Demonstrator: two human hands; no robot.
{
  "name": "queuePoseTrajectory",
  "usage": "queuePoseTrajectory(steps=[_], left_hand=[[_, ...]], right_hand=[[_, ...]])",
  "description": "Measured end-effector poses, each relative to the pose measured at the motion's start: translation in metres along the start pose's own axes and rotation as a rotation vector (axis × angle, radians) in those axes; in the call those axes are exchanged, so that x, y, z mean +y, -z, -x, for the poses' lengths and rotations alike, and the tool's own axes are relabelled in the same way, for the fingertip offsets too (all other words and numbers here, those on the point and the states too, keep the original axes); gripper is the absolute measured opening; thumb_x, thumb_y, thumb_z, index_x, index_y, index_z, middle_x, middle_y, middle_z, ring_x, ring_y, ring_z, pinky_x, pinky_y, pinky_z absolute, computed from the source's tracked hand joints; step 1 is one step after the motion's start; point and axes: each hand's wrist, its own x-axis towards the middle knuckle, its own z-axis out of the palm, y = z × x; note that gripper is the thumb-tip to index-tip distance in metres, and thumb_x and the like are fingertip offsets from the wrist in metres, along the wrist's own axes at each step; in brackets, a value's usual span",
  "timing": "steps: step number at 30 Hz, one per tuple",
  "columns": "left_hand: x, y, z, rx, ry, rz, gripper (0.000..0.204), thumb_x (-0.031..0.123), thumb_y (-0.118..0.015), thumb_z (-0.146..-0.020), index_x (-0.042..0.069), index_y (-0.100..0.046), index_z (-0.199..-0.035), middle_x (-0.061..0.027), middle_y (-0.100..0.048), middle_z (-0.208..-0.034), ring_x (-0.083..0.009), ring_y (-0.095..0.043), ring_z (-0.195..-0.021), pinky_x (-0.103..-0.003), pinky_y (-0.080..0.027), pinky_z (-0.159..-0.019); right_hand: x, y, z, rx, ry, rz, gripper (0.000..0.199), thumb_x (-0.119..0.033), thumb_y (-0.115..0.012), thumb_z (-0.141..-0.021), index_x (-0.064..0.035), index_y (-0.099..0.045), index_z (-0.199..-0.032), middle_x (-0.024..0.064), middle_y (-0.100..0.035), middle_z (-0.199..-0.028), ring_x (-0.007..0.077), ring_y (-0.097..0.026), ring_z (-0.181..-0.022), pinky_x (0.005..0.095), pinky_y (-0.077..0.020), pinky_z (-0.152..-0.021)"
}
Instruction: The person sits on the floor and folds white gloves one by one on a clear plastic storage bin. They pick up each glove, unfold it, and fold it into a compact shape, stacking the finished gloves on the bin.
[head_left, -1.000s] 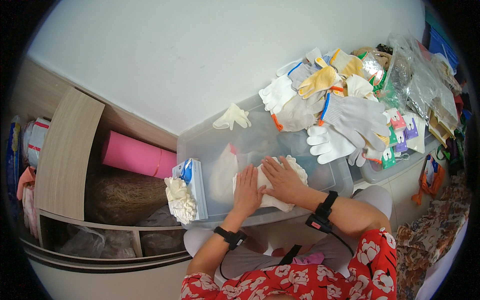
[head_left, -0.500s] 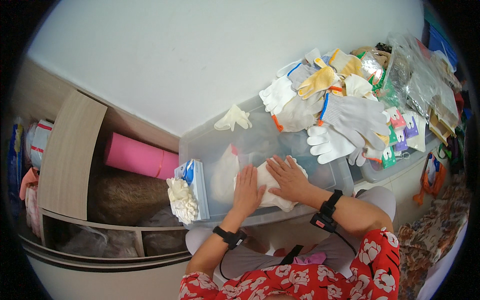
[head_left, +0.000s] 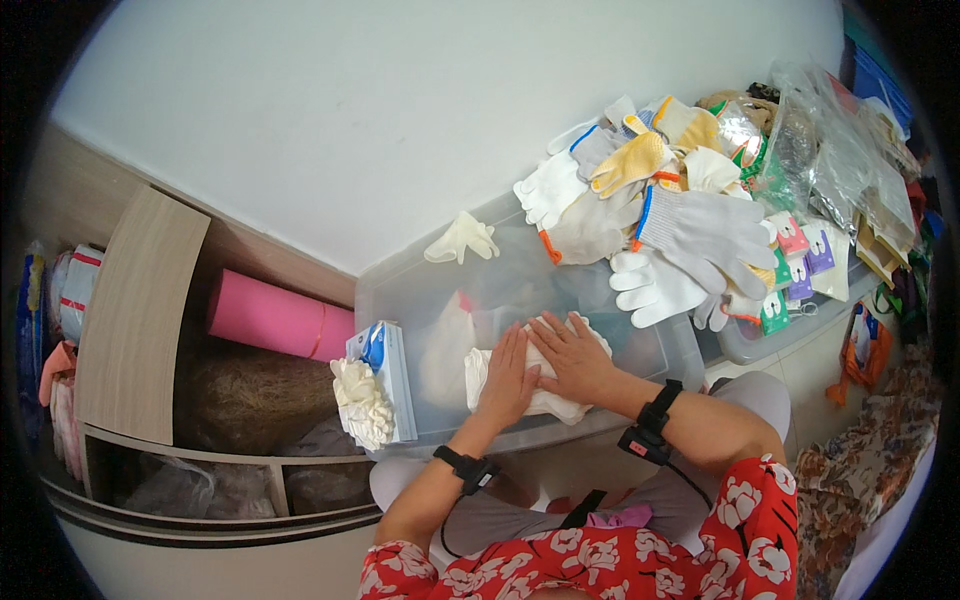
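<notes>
My left hand (head_left: 509,376) lies flat with fingers stretched out on a soft, folded white bundle (head_left: 553,404), whose exact kind I cannot make out. Beside it, my right hand (head_left: 574,362) presses flat on the same bundle, fingers extended. The two hands nearly meet at the thumbs, and neither grips anything. Under the bundle is the lid of a translucent plastic bin (head_left: 395,290). To the left of my hands stands a blue and white glove box (head_left: 398,385) with crumpled cream disposable gloves (head_left: 362,402) against it. One cream disposable glove (head_left: 460,238) lies farther back on the lid.
A heap of knitted work gloves (head_left: 700,235) covers the bin's right end. Small coloured packets (head_left: 789,235) and clear plastic bags (head_left: 835,170) lie beyond it. At left, an open wooden cabinet (head_left: 140,320) holds a pink roll (head_left: 270,312). A white wall rises behind.
My left hand has slid right and inward, closer to my right hand. More of the white bundle's left edge now shows. My right hand stays nearly in place.
</notes>
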Motion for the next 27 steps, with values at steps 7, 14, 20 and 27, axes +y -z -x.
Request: queuePoseTrajectory(steps=[7,14,20,27], left_hand=[[-0.0011,-0.0029,0.0084,-0.022,0.063,-0.086,0.064,0.026,-0.045,-0.100,-0.001,-0.023,-0.153,-0.0208,-0.023,-0.160,-0.0372,-0.022,-0.149,-0.053,-0.013,-0.120],[0.0010,-0.0051,0.0088,0.000,0.078,-0.117,0.063,0.027,-0.046,-0.100,0.002,-0.024,-0.154,-0.0178,-0.023,-0.161,-0.0348,-0.021,-0.149,-0.056,-0.011,-0.119],[0.0014,-0.0045,0.0081,-0.022,0.088,-0.104,0.065,0.028,-0.046,-0.099,0.001,-0.023,-0.154,-0.0168,-0.020,-0.163,-0.0341,-0.019,-0.150,-0.055,-0.012,-0.120],[0.0014,-0.0040,0.0083,-0.027,0.079,-0.116,0.066,0.028,-0.046,-0.100,0.000,-0.022,-0.154,-0.0175,-0.019,-0.163,-0.0351,-0.018,-0.150,-0.055,-0.012,-0.120]], right_hand=[[-0.0003,0.0056,0.0007,-0.062,-0.011,0.008,0.082,-0.056,-0.053,-0.090,-0.0018,-0.037,-0.150,0.0119,-0.028,-0.160,0.0286,-0.019,-0.150,0.0522,-0.0131,-0.121],[0.0001,0.0057,0.0013,0.002,0.012,-0.016,0.081,-0.052,-0.058,-0.088,0.0004,-0.040,-0.147,0.0142,-0.030,-0.159,0.0296,-0.022,-0.149,0.0524,-0.0187,-0.119],[0.0007,0.0059,0.0018,0.003,0.014,-0.007,0.080,-0.051,-0.057,-0.088,0.0005,-0.039,-0.147,0.0141,-0.030,-0.159,0.0299,-0.023,-0.149,0.0526,-0.0187,-0.119],[0.0014,0.0098,0.0026,-0.020,0.019,-0.017,0.080,-0.050,-0.055,-0.089,-0.0003,-0.037,-0.149,0.0141,-0.029,-0.160,0.0298,-0.022,-0.149,0.0530,-0.0190,-0.119]])
